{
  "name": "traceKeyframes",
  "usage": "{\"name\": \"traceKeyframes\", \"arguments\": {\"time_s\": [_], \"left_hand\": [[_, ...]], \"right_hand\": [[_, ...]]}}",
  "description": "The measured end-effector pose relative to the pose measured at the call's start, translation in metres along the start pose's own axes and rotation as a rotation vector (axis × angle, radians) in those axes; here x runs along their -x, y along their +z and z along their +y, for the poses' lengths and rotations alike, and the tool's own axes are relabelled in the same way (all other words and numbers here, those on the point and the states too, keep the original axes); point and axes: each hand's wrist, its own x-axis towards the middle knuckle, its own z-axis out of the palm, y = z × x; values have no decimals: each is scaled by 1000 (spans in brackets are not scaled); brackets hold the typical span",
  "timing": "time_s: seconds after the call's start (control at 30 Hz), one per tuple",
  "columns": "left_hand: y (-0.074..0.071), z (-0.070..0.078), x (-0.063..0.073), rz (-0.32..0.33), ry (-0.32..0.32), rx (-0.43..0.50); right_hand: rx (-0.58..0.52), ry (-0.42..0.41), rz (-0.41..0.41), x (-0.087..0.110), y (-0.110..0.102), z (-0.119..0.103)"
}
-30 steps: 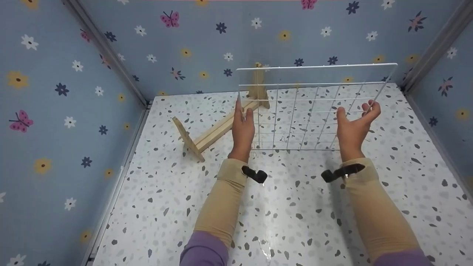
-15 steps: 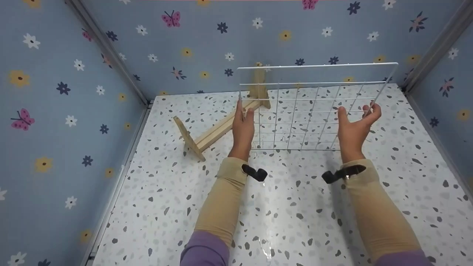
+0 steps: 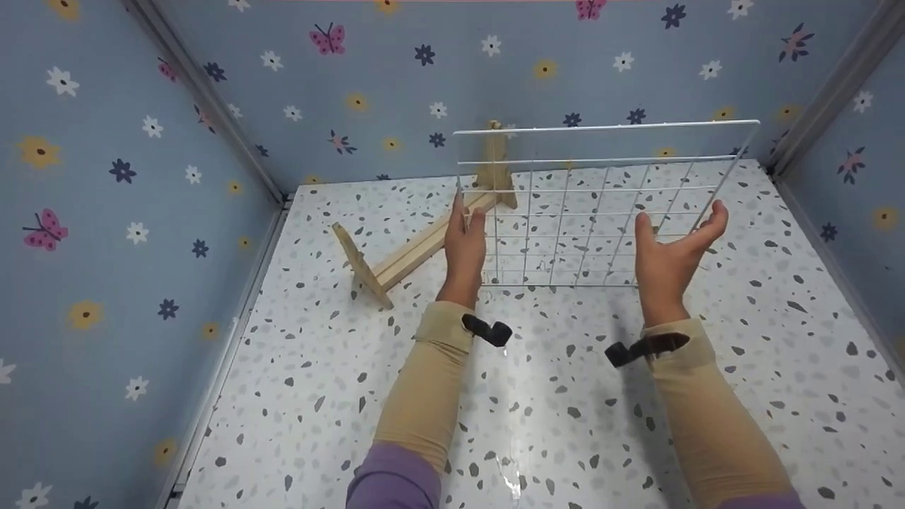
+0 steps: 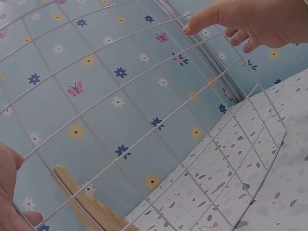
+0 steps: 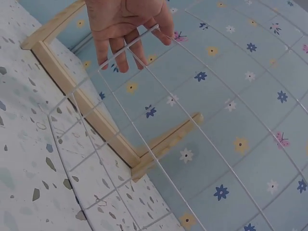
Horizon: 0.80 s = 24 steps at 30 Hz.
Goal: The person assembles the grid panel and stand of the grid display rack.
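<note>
A white wire grid panel point(image 3: 565, 129) stands tilted in the head view, its lower edge near the tabletop. My left hand point(image 3: 464, 247) holds its left side edge between thumb and fingers; the right wrist view shows those fingers point(image 5: 115, 45) stretched behind the wire. Around the right side edge, my right hand point(image 3: 664, 265) has its thumb spread wide from its fingers, the index finger along the wire. In the left wrist view that right hand point(image 4: 260, 19) is beside the edge, thumb on the near side. Behind the panel's left part lies a wooden stand point(image 3: 417, 249).
The stand's two upright ends point(image 3: 360, 265) point up, the far one close to the back wall point(image 3: 396, 63). Flower-patterned walls border the speckled white tabletop point(image 3: 551, 396) at left, back and right. Black straps point(image 3: 486, 331) circle both wrists.
My right hand has loosened from the panel's right edge and shifted slightly down and left, its thumb moving inward. Left hand, panel and wooden stand look the same.
</note>
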Motion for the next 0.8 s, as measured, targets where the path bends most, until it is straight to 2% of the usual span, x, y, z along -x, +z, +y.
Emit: {"name": "traceKeyframes", "arguments": {"time_s": [0.17, 0.3, 0.53, 0.8], "left_hand": [[0, 0, -1, -9, 3, 1], [0, 0, -3, 3, -7, 6], [-1, 1, -3, -12, 0, 17], [-3, 0, -4, 2, 12, 16]], "right_hand": [[40, -26, -2, 9, 3, 8], [58, -20, -44, 19, 9, 18], [64, -67, -120, 39, 25, 29], [76, -38, -194, 53, 44, 31]]}}
